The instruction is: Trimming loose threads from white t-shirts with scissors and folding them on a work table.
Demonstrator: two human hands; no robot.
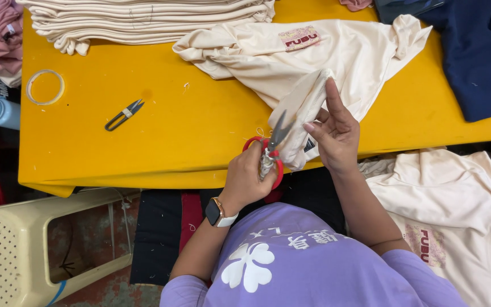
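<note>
Both hands' fingers [332, 98] closed: red-handled scissors [272, 149], cream shirt [313, 62].

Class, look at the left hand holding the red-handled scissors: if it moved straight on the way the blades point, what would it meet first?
The left hand aims the red-handled scissors up and slightly right. First in line is probably the folded cream fabric edge pinched by the right hand, though depth is unclear.

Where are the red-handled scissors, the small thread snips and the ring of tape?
red-handled scissors [273, 149], head view, on the blades just above the handles.
thread snips [124, 114], head view, on the middle of the dark body.
ring of tape [45, 87], head view, on its rim.
</note>
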